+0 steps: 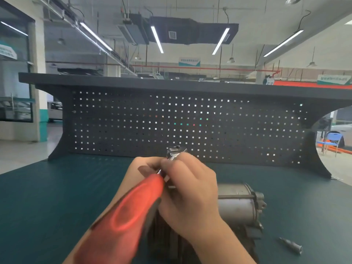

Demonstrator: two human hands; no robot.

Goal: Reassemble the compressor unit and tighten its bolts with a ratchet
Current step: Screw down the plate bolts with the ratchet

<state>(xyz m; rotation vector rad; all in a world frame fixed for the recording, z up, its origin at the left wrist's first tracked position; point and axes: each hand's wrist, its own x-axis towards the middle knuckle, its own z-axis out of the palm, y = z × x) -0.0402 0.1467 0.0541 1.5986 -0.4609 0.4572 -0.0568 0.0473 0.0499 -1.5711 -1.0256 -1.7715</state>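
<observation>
Holding the ratchet (133, 212) up in front of the chest, the right hand (187, 189) curls its fingers round the metal head (176, 152), while the left hand (146, 164) pinches the shank just above the red grip. Likely the drive is being set; check its direction and seat the socket (291, 244), lying on the table (57, 197), fully. The compressor (238, 204) sits just below the hands.

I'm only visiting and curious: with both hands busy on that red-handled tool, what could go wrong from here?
The ratchet is held up above the compressor; if the right hand or left hand slips, it could drop onto it. The loose socket on the mat might roll away.
</observation>
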